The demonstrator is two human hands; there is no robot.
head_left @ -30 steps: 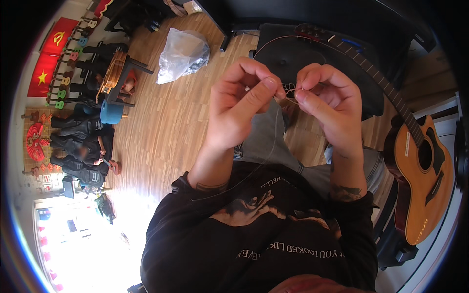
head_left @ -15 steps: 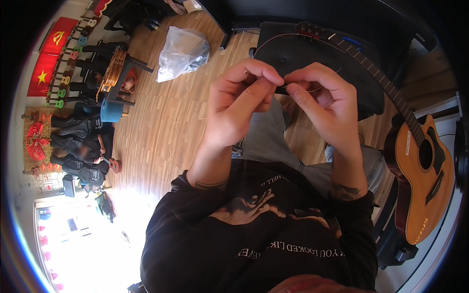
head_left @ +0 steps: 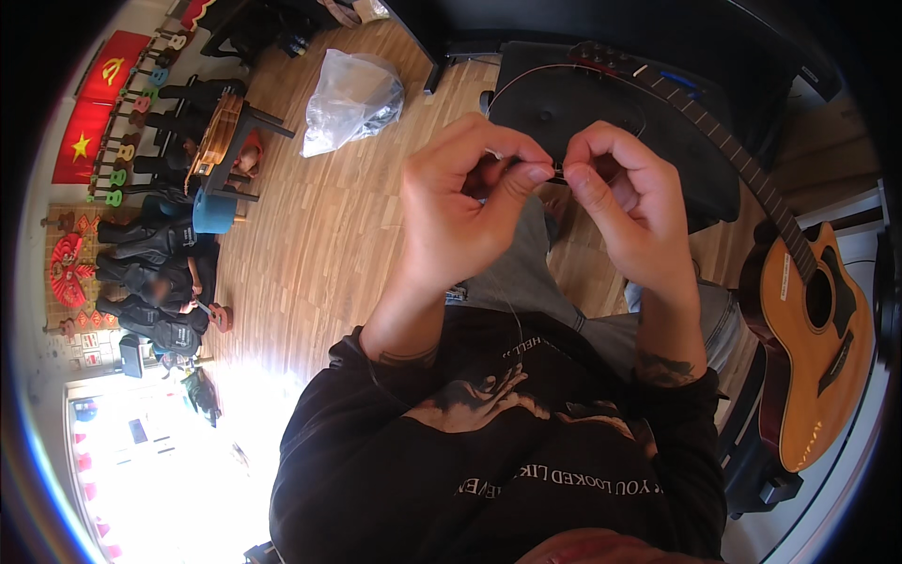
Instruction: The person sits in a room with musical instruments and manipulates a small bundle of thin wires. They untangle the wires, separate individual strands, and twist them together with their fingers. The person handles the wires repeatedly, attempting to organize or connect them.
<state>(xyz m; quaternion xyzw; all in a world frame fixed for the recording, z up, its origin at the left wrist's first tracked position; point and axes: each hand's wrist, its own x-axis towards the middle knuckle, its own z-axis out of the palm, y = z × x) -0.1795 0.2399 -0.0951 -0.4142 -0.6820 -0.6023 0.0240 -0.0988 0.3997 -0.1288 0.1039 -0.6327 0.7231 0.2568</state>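
My left hand (head_left: 474,193) and my right hand (head_left: 625,188) are raised in front of my chest, fingertips close together. Each pinches thumb against forefinger on a thin guitar string (head_left: 558,172), whose short middle piece shows between them. A fine strand (head_left: 518,324) hangs down below my left hand over the dark shirt. To the right, an acoustic guitar (head_left: 789,291) with a light wooden top lies slanted, its headstock (head_left: 601,59) over a black padded bench (head_left: 536,103). A thin copper-coloured line curves over the bench by the headstock; where it leads is hidden.
A clear plastic bag (head_left: 352,99) lies on the wooden floor (head_left: 310,244). Small blue things (head_left: 678,81) sit by the guitar neck. At the left are a table (head_left: 244,132), a blue stool (head_left: 214,214), a seated person (head_left: 174,287) and hanging ukuleles (head_left: 117,177).
My left hand has turned, its thumb tip and forefinger shifting slightly right and down. My right fingertips have moved slightly right. The hanging strand now shows against the shirt.
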